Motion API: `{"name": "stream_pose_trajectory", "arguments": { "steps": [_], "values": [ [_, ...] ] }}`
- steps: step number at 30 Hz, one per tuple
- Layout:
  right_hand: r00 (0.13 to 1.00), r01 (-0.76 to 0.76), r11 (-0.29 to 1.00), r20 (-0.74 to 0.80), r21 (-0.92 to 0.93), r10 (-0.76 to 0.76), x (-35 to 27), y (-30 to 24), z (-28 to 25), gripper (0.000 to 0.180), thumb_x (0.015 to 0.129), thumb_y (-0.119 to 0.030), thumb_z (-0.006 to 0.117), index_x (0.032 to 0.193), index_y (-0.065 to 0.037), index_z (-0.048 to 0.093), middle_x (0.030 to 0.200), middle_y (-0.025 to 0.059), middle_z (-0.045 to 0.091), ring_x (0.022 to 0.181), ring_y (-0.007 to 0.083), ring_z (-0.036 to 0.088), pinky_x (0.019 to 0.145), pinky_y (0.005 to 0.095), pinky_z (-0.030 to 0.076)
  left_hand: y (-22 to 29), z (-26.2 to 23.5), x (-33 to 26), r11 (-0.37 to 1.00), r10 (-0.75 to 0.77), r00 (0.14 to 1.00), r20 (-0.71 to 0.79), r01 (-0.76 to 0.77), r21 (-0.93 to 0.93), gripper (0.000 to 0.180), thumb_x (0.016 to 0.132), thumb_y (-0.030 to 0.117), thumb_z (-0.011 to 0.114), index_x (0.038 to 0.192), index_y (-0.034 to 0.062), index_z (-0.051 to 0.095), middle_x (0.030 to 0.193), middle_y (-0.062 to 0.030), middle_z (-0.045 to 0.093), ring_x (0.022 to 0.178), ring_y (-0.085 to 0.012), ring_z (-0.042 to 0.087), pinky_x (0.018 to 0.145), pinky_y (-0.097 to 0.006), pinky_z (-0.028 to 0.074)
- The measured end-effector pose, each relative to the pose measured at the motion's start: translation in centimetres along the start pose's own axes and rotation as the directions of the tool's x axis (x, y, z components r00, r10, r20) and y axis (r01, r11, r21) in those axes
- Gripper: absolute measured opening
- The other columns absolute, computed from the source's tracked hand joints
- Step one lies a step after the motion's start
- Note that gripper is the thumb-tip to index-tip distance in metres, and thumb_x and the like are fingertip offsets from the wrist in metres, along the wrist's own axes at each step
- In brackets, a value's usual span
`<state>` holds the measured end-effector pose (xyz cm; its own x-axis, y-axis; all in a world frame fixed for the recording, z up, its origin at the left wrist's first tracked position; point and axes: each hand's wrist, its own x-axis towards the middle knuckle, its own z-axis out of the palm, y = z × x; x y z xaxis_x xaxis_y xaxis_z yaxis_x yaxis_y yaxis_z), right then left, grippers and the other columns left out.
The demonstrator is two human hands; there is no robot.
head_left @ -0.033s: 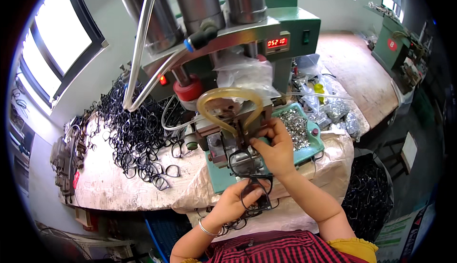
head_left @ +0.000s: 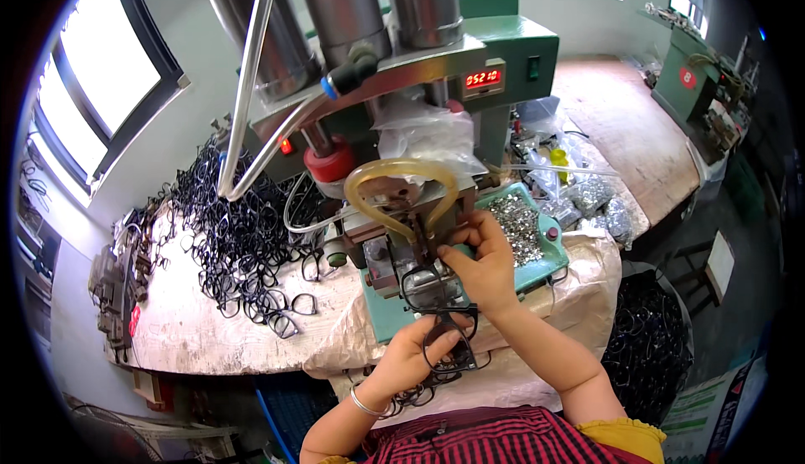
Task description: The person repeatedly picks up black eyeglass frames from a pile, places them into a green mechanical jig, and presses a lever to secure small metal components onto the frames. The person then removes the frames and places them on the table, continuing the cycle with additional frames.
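My left hand [head_left: 407, 355] is closed around the lower end of a black glasses frame [head_left: 453, 310], with the thumb over one of its rims. The upper part of the frame reaches up to the metal jig [head_left: 384, 267] of a green press [head_left: 520, 49]. My right hand [head_left: 486, 263] is closed beside the jig, its thumb and forefinger pinched close to the upper rim. Whatever lies between those fingertips is too small or hidden to make out. A yellowish hose loop [head_left: 360, 174] arches over the jig.
A large heap of black glasses frames [head_left: 243, 212] covers the table's left side. Right of the jig, a green tray [head_left: 551, 260] holds small metal parts, with plastic bags [head_left: 591, 191] behind it. More frames [head_left: 411, 397] lie near my lap. A dark-filled bin [head_left: 646, 338] stands at right.
The whole view has shifted very slightly. Both hands and the glasses frame keep the same places at the jig.
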<state>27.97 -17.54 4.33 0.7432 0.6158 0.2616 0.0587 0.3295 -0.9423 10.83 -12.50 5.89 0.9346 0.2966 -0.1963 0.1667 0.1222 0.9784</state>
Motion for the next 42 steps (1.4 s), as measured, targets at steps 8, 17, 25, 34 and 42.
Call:
{"name": "stream_pose_trajectory", "arguments": {
  "steps": [8, 17, 25, 34, 42],
  "values": [
    [0.999, 0.006, 0.988, 0.036, 0.154, -0.011, -1.0, -1.6, 1.9, 0.05, 0.083, 0.002, 0.07, 0.127, 0.001, 0.048, 0.091, 0.0043, 0.066, 0.086, 0.0096, 0.061, 0.082, 0.0249, 0.048, -3.6, -0.5, -1.2, 0.879, 0.411, 0.872, -0.267, -0.456, -0.138, 0.012, 0.094, -0.003, 0.061, 0.105, -0.004, 0.066, 0.107, -0.016, 0.072, 0.097, -0.0208, 0.069, 0.086, -0.035, 0.055],
    [0.999, -0.019, 0.992, 0.052, 0.128, 0.012, -1.0, -1.6, 1.7, 0.046, 0.085, -0.001, 0.069, 0.127, 0.001, 0.048, 0.09, 0.0033, 0.066, 0.083, 0.008, 0.058, 0.08, 0.0228, 0.045, 6.1, -4.1, -1.1, 0.317, 0.948, 0.228, -0.224, -0.758, 0.57, 0.025, 0.099, 0.026, 0.053, 0.1, 0.0016, 0.06, 0.089, -0.0181, 0.068, 0.08, -0.0247, 0.06, 0.077, -0.036, 0.048],
    [0.981, -0.128, 0.982, -0.126, 0.139, 0.145, 0.5, -0.7, -0.8, 0.013, 0.089, -0.005, 0.066, 0.1, 0.002, 0.068, 0.098, 0.0091, 0.072, 0.095, 0.0157, 0.066, 0.087, 0.0294, 0.051, 7.3, -5.1, -0.6, 0.404, 0.907, 0.305, -0.291, -0.824, 0.397, 0.026, 0.1, 0.017, 0.057, 0.115, -0.0046, 0.061, 0.108, -0.0228, 0.067, 0.1, -0.0342, 0.068, 0.093, -0.046, 0.053],
    [0.9, 0.245, 0.272, 0.114, -0.931, -0.42, 1.5, 5.4, -10.6, 0.012, 0.075, -0.013, 0.074, 0.083, -0.006, 0.069, 0.101, 0.0136, 0.069, 0.108, 0.0353, 0.062, 0.093, 0.0441, 0.049, 4.8, -5.3, 0.1, 0.5, 0.863, 0.393, -0.319, -0.753, 0.427, 0.017, 0.089, -0.005, 0.064, 0.106, -0.0099, 0.064, 0.103, -0.0217, 0.071, 0.095, -0.0294, 0.071, 0.088, -0.037, 0.056],
    [0.867, 0.332, 0.276, 0.177, -0.902, -0.466, 2.9, 4.9, -11.3, 0.01, 0.081, -0.013, 0.07, 0.088, -0.005, 0.07, 0.083, 0.0137, 0.069, 0.078, 0.0319, 0.065, 0.071, 0.0402, 0.051, 7.3, -6.0, -1.0, 0.486, 0.874, 0.347, -0.341, -0.649, 0.585, 0.018, 0.1, 0.008, 0.053, 0.111, -0.003, 0.062, 0.096, -0.0245, 0.07, 0.083, -0.0306, 0.07, 0.078, -0.042, 0.059]
  ]
}}
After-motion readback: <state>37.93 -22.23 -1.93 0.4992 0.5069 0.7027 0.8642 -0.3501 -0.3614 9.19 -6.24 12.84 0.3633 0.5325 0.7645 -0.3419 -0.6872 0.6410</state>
